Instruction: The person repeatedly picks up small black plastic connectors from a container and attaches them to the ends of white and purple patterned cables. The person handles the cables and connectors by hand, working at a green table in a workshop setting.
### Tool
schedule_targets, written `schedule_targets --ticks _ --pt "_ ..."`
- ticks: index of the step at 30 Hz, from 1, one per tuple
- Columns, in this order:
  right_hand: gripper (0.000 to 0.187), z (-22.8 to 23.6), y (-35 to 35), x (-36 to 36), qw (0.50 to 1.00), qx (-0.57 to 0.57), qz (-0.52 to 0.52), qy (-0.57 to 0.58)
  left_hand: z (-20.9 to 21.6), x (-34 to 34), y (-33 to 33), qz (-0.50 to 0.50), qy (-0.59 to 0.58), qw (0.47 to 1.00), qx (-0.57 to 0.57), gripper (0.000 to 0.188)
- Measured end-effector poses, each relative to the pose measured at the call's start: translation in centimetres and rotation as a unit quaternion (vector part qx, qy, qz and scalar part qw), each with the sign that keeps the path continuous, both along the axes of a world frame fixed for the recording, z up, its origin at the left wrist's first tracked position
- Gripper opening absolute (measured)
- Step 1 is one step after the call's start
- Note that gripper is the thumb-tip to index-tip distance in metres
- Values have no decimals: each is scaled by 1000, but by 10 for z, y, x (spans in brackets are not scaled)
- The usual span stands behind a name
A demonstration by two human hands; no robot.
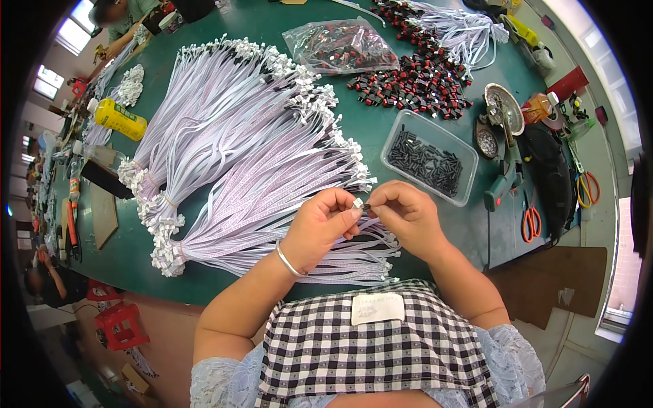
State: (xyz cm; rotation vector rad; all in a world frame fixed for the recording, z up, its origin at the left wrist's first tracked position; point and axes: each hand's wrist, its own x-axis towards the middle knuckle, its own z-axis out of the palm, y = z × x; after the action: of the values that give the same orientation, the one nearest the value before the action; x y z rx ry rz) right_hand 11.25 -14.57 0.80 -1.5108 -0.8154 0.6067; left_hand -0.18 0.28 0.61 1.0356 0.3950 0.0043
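Note:
My left hand (320,228), with a silver bangle on its wrist, pinches a small white connector (358,203) between thumb and fingers. My right hand (410,219) meets it from the other side, its fingertips closed on a tiny dark piece (367,207) right beside the connector; its exact kind is too small to tell. Under and left of the hands lie large fanned bundles of flat white cables (265,197) with white connectors at both ends. Right of them, a clear plastic box (465,198) holds many short black tubes (423,162).
Beyond the box lie a heap of red and black parts (415,85) and a clear bag (340,46) of similar ones. On the right are a metal dish (504,109), a green glue gun (505,182) and orange-handled scissors (531,223). A yellow bottle (117,119) lies left; a co-worker (126,24) sits far left.

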Motion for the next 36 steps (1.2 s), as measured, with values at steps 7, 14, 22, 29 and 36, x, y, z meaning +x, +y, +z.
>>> schedule_targets --ticks 7,14,22,29,36 --pt "9 -6 0 -1 999 15 -7 28 0 0 1 -6 2 1000 -21 7" --pt "9 -1 0 1 999 -35 2 30 -3 0 0 -1 -27 997 78 11" --pt "8 2 0 1 986 -57 11 153 -3 0 1 -8 -24 993 116 11" --pt "9 2 0 1 994 -60 0 94 -2 1 1 -25 -2 982 187 11" --pt "10 2 2 5 991 -83 2 103 -11 -7 10 -39 -97 927 360 25"
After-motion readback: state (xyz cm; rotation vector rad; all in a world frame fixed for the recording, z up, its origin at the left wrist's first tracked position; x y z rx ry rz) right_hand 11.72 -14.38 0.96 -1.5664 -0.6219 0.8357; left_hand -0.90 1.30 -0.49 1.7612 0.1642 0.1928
